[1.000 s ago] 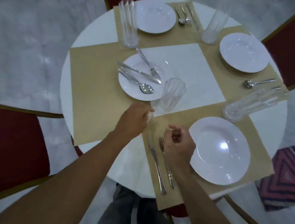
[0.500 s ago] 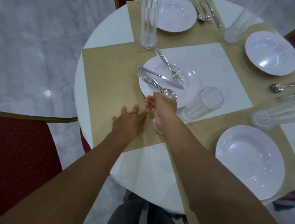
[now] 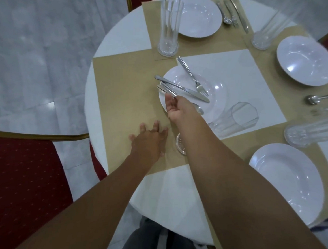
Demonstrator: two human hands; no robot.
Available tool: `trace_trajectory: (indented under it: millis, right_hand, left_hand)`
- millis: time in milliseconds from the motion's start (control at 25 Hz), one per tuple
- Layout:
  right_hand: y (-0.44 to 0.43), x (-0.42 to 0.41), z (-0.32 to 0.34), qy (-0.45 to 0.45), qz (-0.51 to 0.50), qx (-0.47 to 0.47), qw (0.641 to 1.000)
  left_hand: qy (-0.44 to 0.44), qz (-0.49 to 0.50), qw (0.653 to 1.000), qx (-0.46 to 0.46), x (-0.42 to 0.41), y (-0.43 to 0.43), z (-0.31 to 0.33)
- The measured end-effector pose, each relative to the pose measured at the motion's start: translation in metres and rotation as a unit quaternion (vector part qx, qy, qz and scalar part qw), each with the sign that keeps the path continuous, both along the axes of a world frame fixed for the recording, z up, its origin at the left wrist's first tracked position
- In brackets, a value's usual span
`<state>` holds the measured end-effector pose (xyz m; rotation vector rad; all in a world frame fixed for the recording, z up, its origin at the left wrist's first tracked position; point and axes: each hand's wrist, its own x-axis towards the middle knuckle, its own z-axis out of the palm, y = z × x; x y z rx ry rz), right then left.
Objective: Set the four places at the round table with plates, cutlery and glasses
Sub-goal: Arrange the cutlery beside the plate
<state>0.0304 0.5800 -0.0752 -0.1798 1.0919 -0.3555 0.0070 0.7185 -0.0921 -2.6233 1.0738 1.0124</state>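
On the centre plate [image 3: 215,89] lie a fork [image 3: 190,75], a knife [image 3: 181,87] and a spoon [image 3: 200,110]. My right hand [image 3: 179,108] reaches over the plate's near rim, and its fingers pinch the spoon's handle. Flat on the tan placemat [image 3: 123,96], fingers spread, rests my left hand [image 3: 149,140]. A small glass [image 3: 181,146] stands partly hidden under my right forearm. A short tumbler [image 3: 234,119] stands right of the plate. Set plates are at the far side [image 3: 199,18], the right [image 3: 307,61] and the near right [image 3: 288,180].
Tall glasses stand at the far left [image 3: 170,26], far right [image 3: 264,34] and right edge [image 3: 309,134]. Cutlery [image 3: 232,12] lies beside the far plate, and a spoon [image 3: 318,98] at the right place. Red chairs stand at the left [image 3: 22,174] and the far side.
My right hand crossed from the near place setting to the centre plate and took the spoon's handle. My left hand left the small glass and spread flat on the mat.
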Motion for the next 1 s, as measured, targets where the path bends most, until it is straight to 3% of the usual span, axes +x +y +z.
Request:
trace_trajectory:
  millis: [320,480,600,720,840,1000]
  right_hand:
    - [0.01,-0.038,0.028,-0.011,0.073,-0.021,0.997]
    - [0.005,-0.081,0.049,-0.029,0.193,-0.05,0.979]
    - [-0.005,-0.129,0.063,-0.001,0.356,-0.123,0.926]
    - [-0.019,-0.185,0.065,0.065,0.465,-0.248,0.847]
    - [-0.029,-0.241,0.059,0.144,0.512,-0.376,0.758]
    - [-0.029,-0.309,0.043,0.199,0.502,-0.48,0.691]
  left_hand:
    - [-0.008,0.004,0.999,-0.038,0.0,0.007,-0.013]
    - [-0.037,0.033,0.994,-0.093,-0.015,0.019,-0.017]
    - [-0.085,0.067,0.964,-0.242,-0.059,0.032,-0.006]
    - [-0.049,0.096,0.946,-0.307,-0.117,0.041,0.004]
    - [0.025,0.087,0.959,-0.267,-0.164,0.045,0.004]
    - [0.021,0.017,0.986,-0.165,-0.204,0.039,-0.005]
